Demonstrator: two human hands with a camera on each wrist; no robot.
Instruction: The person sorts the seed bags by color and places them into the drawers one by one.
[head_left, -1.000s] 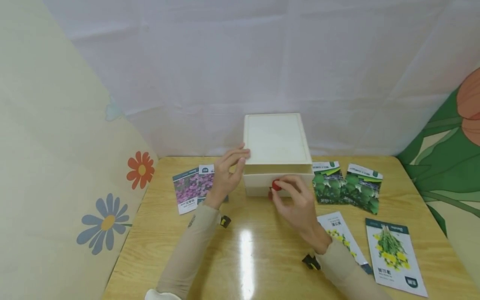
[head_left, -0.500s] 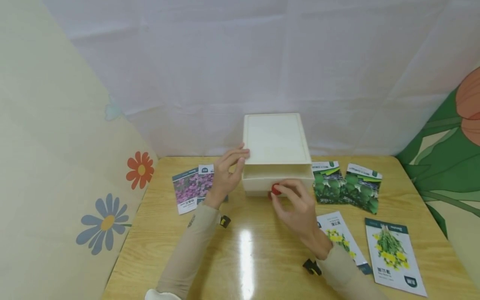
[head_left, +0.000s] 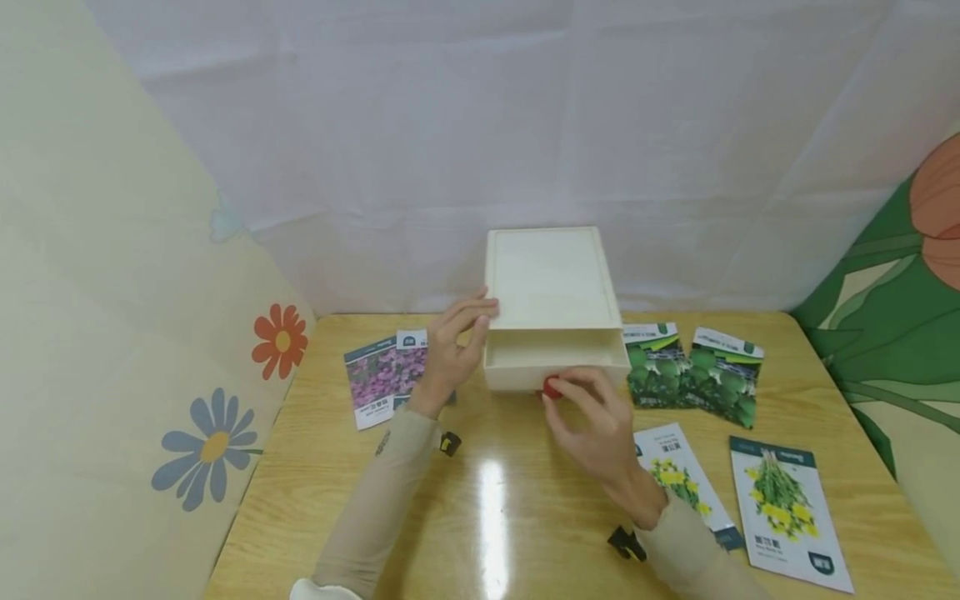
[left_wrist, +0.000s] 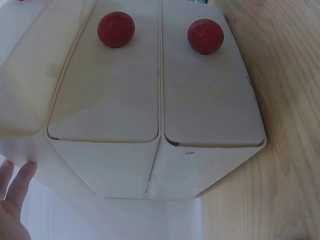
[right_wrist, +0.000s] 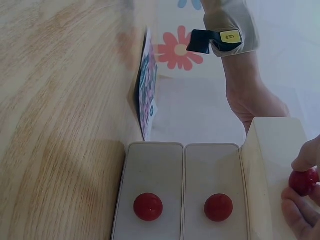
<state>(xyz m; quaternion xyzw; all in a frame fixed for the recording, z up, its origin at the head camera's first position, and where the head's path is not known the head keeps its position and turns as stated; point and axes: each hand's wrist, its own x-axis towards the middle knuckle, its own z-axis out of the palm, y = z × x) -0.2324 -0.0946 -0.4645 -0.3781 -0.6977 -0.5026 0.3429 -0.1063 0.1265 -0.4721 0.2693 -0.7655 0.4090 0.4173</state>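
Observation:
A white drawer unit (head_left: 551,275) stands at the back of the table, its top drawer (head_left: 517,377) pulled partway out. The part of that drawer's inside that shows holds nothing. My right hand (head_left: 596,429) pinches the red round knob (head_left: 552,386) on the drawer front between thumb and fingers. On the unit's left side, my left hand (head_left: 455,346) rests with extended fingertips at the top edge. In the left wrist view, left fingers (left_wrist: 20,185) lie against the unit's side. Two lower drawers, shut, with red knobs (right_wrist: 148,206), show in the right wrist view.
Purple-flower seed packets (head_left: 375,379) lie left of the unit, partly behind the left hand. Green-leaf packets (head_left: 723,375) lie to its right. Nearer, two yellow-flower packets (head_left: 791,512) lie on the wooden table (head_left: 420,533). A white cloth (head_left: 420,167) hangs behind.
The top drawer has slid farther out toward me, with my right hand pulling its knob. More of the drawer's inside shows. My left hand has stayed at the unit's side.

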